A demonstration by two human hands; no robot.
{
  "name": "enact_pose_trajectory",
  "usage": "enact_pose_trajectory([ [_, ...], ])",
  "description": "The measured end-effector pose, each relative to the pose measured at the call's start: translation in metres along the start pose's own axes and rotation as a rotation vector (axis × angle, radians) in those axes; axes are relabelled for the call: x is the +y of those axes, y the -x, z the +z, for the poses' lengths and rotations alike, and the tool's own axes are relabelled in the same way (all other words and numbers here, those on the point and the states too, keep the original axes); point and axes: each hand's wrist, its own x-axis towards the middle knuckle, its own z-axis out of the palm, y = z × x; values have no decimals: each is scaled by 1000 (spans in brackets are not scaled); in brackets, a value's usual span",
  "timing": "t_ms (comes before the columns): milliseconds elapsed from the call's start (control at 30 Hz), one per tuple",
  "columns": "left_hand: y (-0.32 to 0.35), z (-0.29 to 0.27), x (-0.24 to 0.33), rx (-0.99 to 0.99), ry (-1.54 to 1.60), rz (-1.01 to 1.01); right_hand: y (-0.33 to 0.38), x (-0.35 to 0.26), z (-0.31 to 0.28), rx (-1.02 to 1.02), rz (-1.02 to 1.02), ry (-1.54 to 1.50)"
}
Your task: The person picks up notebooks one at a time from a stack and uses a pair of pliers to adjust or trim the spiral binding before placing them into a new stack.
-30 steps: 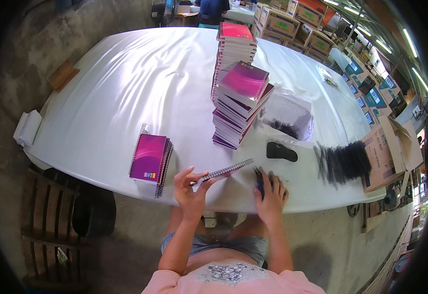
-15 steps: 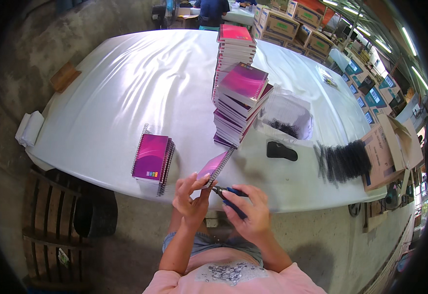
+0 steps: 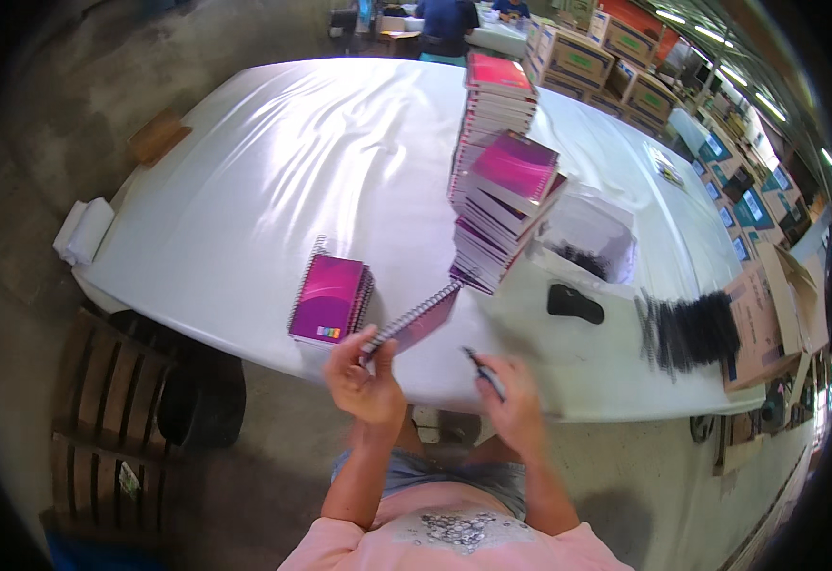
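Observation:
Pinched in my left hand (image 3: 366, 381) is a purple spiral notebook (image 3: 425, 322), tilted above the table's near edge with its dark coil along the upper side. My right hand (image 3: 516, 404), a little apart to the right, is closed round a pair of dark-handled pliers (image 3: 485, 373), whose tip points up and left. Left of the held notebook lies a small pile of purple spiral notebooks (image 3: 330, 297), coils sticking out at its sides. Beyond it rises a tall, uneven stack of notebooks (image 3: 508, 205) with pink and purple covers.
A white-covered table (image 3: 245, 209) spreads ahead. On its right are a clear plastic tray (image 3: 616, 224) with black coils, a black flat pad (image 3: 574, 304), a heap of black coils (image 3: 687, 330) and an open carton (image 3: 754, 319). A dark bin (image 3: 202, 404) stands below left; people work far off.
The held notebook has moved away from the pliers and turned, so its coil now faces up and left. My right hand has drawn off with the pliers. The view has shifted slightly left.

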Motion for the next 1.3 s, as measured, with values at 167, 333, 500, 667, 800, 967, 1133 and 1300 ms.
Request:
enact_pose_trajectory([
  [167, -47, -17, 24, 195, 358, -481, -24, -2, -1, 204, 39, 556],
  [333, -66, -45, 20, -268, 278, -422, -72, -109, 6, 41, -659, 29],
  [500, -106, -62, 14, -216, -315, -167, -153, -122, 42, -358, -180, -963],
  [667, -78, -93, -66, -251, -257, -477, -192, -79, 118, -117, 33, -947],
  [800, -62, -93, -60, -268, -145, -782, -182, -84, 131, -37, -71, -601],
  [967, -52, -90, -80, -223, -42, -625, -186, -81, 126, -30, -182, 60],
  [1133, -46, -95, -84, -213, -74, -507, -161, -102, 81, 314, -444, -31],
  [1300, -44, -92, -76, -120, -122, -543, -179, -97, -55, 996, -291, 18],
])
